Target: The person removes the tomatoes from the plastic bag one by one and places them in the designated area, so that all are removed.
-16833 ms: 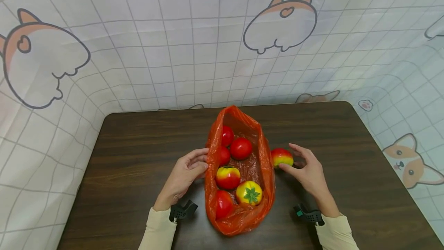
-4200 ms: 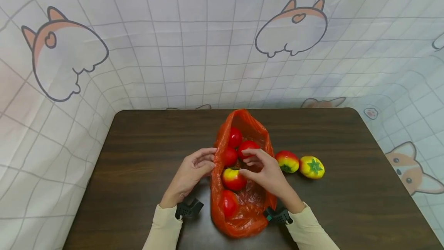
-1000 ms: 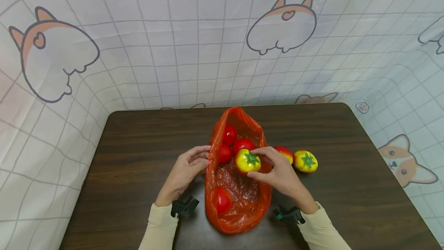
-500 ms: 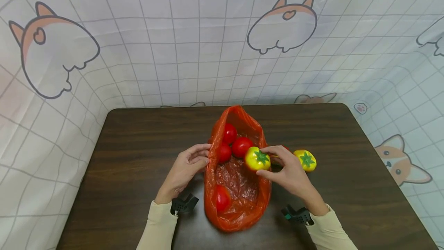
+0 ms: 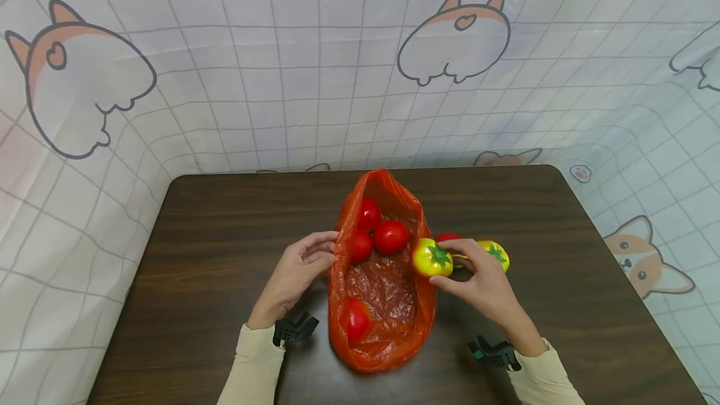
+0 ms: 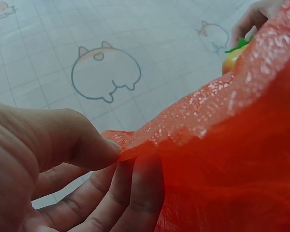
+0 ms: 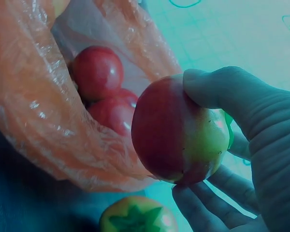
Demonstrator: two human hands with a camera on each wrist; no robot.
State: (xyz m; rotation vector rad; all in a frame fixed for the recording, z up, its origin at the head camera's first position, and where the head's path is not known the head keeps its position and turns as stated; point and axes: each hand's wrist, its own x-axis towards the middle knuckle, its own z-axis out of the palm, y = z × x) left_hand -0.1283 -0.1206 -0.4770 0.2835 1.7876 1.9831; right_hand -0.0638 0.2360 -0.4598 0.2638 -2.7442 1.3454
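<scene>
An orange-red plastic bag (image 5: 388,355) stands open on the table. My left hand (image 5: 295,277) pinches its left rim between thumb and fingers, as the left wrist view shows with the bag film (image 6: 198,193). Above the bag's right rim, my right hand (image 5: 486,283) holds a yellow-and-red persimmon (image 5: 430,258) with a green star-shaped calyx. In the right wrist view the thumb presses the top of this persimmon (image 7: 171,133) and fingers support it below. Inside the bag are several red round fruits (image 5: 391,237), one apart near the front (image 5: 358,319).
Right of the bag, two more fruits lie on the dark wooden table (image 5: 225,255): a red one (image 5: 447,237), partly hidden by my right hand, and a yellow persimmon (image 5: 496,253). A white grid-patterned cloth (image 5: 270,80) hangs behind the table.
My right hand has lifted the persimmon from inside the bag and carried it rightward to the rim. Earlier, another yellow persimmon went from the bag to the table. My left hand keeps its grip.
</scene>
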